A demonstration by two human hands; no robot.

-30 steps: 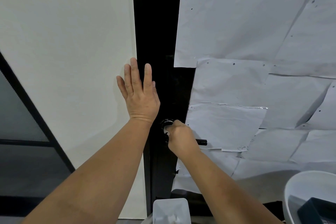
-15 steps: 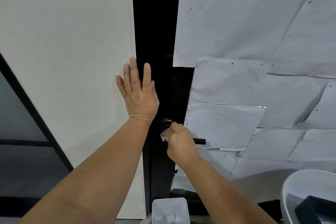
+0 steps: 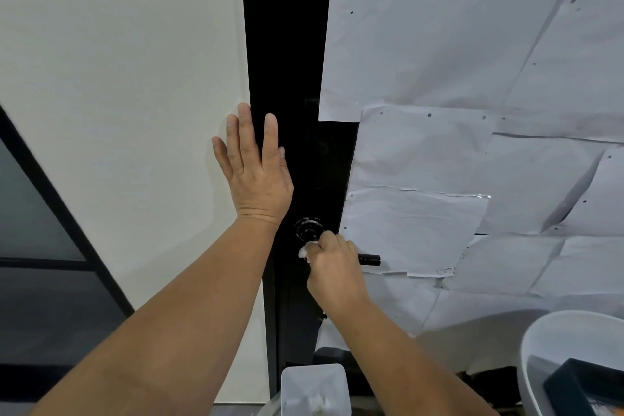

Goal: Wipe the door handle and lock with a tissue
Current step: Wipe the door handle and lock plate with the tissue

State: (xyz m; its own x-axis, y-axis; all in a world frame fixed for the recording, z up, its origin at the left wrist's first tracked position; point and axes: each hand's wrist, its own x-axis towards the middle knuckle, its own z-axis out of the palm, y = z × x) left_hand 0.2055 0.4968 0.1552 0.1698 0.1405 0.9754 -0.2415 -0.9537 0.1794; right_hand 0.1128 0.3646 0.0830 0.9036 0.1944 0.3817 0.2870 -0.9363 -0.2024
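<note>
Wiping at the black door's lock.
I saw my right hand [image 3: 334,275] pinching a crumpled white tissue [image 3: 305,252] against the black lever handle [image 3: 369,259], just below the round black lock [image 3: 308,229]; my left hand [image 3: 255,172] lay flat, fingers straight, on the black door frame [image 3: 287,44].

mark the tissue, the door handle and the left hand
tissue [image 3: 304,251]: head view, on the white wad showing past the right hand's knuckles.
door handle [image 3: 370,259]: head view, on the lever's free black end.
left hand [image 3: 258,179]: head view, on the back of the hand.
</note>
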